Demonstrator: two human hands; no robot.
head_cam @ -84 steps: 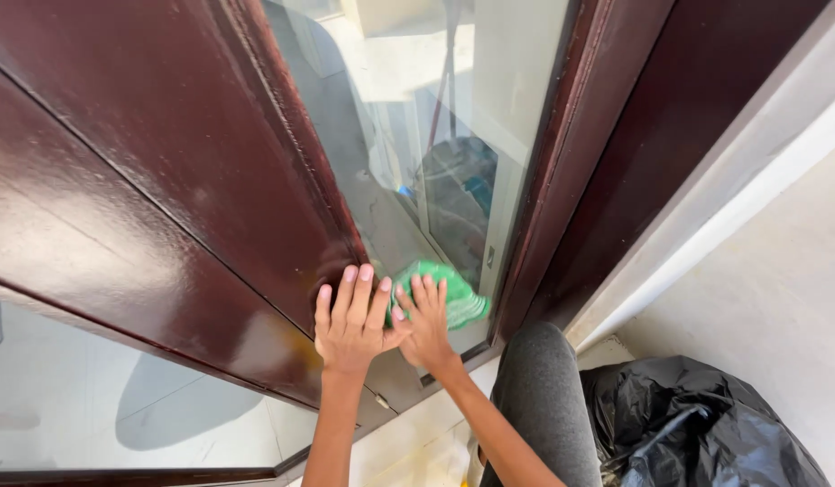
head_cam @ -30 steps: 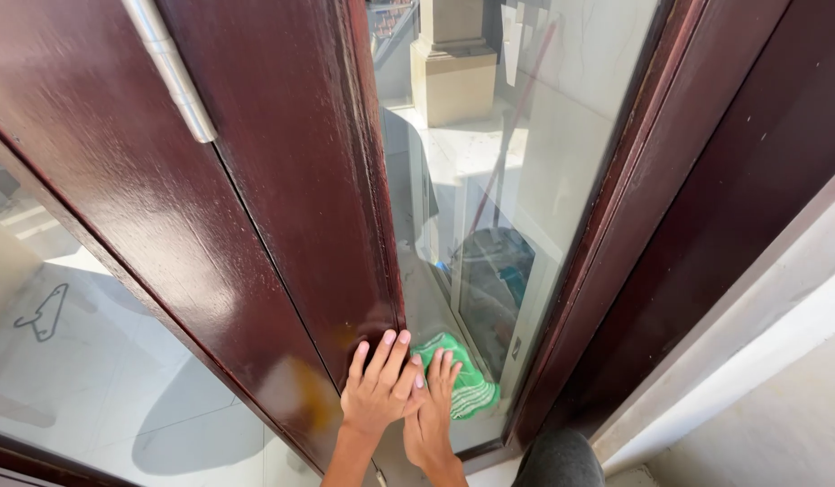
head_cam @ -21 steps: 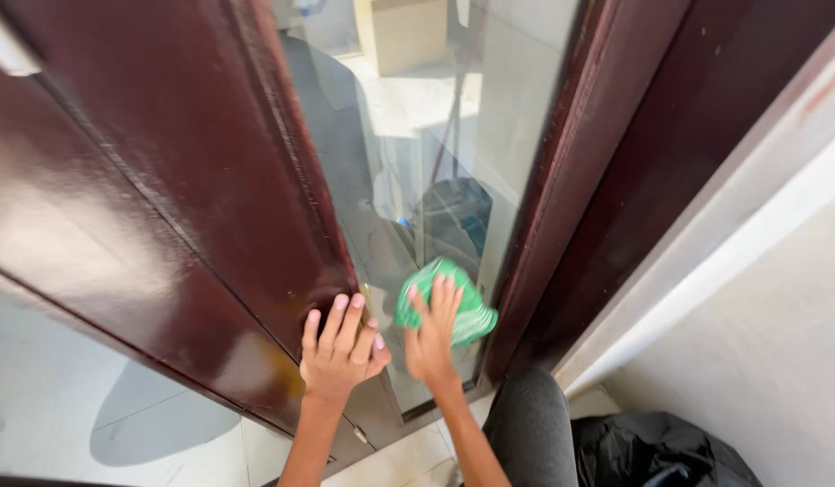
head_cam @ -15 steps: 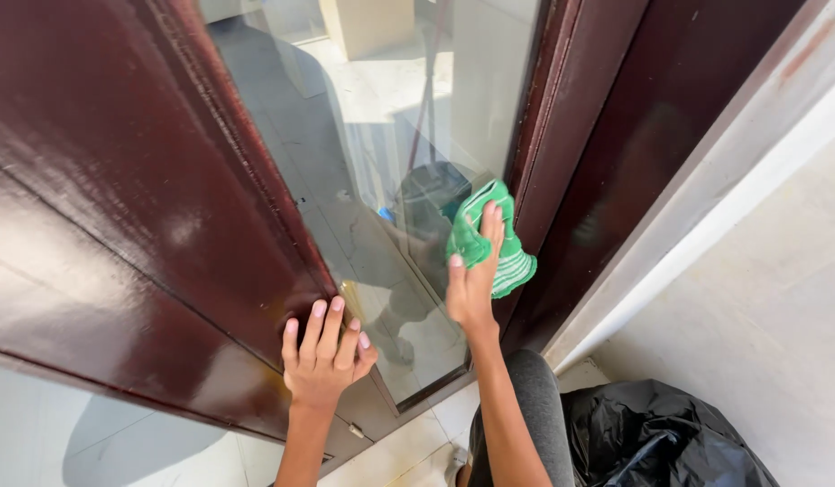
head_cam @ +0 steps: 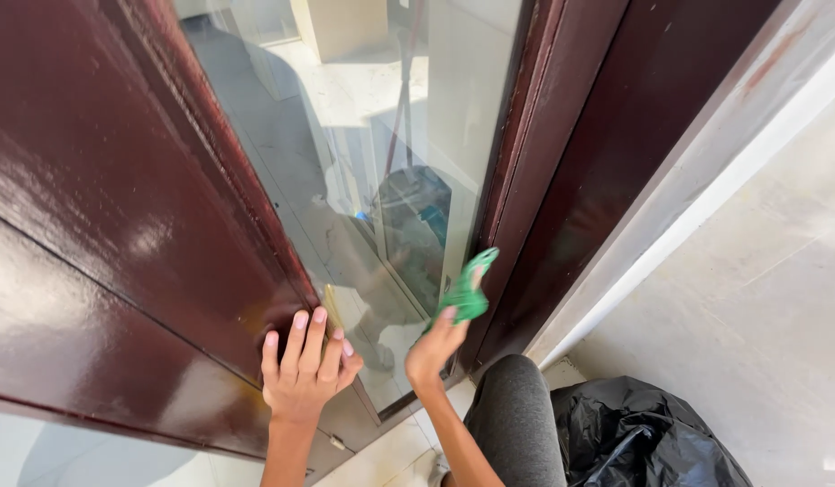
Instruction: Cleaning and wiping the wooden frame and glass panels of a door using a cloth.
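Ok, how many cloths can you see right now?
1. The green cloth is in the right hand, against the glass pane by the door frame. Others may be out of view.

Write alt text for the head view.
A right hand presses a crumpled green cloth to the glass pane of a dark reddish-brown wooden door, while the left hand lies flat on its frame. A black plastic bag sits lower right.

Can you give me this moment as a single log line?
left hand: flat on door frame | right hand: holds green cloth against glass
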